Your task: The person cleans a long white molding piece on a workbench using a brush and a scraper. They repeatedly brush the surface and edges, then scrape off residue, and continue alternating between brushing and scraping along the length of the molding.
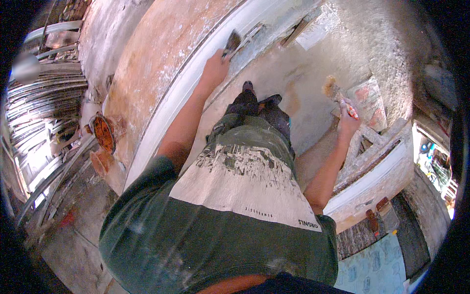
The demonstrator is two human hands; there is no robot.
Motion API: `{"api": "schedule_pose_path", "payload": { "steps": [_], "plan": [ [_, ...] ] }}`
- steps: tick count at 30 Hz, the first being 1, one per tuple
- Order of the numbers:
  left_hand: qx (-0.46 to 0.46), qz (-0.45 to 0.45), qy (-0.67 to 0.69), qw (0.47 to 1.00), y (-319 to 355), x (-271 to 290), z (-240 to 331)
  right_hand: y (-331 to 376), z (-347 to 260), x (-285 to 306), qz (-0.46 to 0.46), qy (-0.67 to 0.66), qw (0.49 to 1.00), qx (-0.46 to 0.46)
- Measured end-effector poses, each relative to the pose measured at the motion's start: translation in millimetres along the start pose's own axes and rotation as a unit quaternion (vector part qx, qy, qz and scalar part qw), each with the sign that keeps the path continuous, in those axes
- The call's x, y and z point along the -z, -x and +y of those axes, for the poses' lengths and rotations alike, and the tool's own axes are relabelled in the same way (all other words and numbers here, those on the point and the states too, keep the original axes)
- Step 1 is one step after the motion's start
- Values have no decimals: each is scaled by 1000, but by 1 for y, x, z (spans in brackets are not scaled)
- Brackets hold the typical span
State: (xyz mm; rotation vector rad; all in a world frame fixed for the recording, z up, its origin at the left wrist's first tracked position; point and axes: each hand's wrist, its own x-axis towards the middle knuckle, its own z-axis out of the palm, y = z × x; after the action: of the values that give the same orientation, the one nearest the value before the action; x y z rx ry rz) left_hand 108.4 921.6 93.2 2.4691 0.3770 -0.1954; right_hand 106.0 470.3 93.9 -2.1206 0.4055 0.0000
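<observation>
The left grip (215,69) is closed around a dark scraper (232,41), up by the long white ledge (178,93); I can't tell if they touch. The right grip (348,119) squeezes a paintbrush (331,88) with fuzzy tan hairs, near a splotchy board (370,100).

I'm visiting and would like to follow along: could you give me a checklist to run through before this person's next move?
1. Left hand grips the scraper: ok.
2. Right hand grips the brush by its handle: ok.
3. Brush bristles point away from the body: ok.
4. A hand free to pick up something else: not ok, both hold tools.
5. Scraper blade clean: cannot tell, it is dark and blurred.
6. Scraper touching the white strip: cannot tell from this angle.
</observation>
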Motion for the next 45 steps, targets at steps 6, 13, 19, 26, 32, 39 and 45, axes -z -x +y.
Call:
{"api": "schedule_pose_path", "payload": {
  "steps": [6, 13, 19, 26, 32, 39, 45],
  "plan": [
    [38, -26, 44, 998, 37, 16, -12, 1, -11, -12, 2, -78, 994, -81],
    [22, -63, 45, 997, -94, -29, 64, -42, -48, -35, 5, -44, 998, -38],
    [43, -80, 115, 989, -62, -21, 43, -83, -105, -47, -12, 35, 998, -40],
    [12, -36, 103, 994, -102, -45, 76, -122, -126, -77, -72, 7, 997, -5],
    [16, -70, 133, 988, -83, -39, 61, -127, -149, -105, -126, -6, 992, -12],
    [2, -64, 108, 992, -105, -62, 66, -140, -142, -104, -132, -8, 991, -17],
    [-4, -68, 166, 984, -89, -55, 52, -152, -123, -100, -144, -14, 989, -16]
  ]
}}
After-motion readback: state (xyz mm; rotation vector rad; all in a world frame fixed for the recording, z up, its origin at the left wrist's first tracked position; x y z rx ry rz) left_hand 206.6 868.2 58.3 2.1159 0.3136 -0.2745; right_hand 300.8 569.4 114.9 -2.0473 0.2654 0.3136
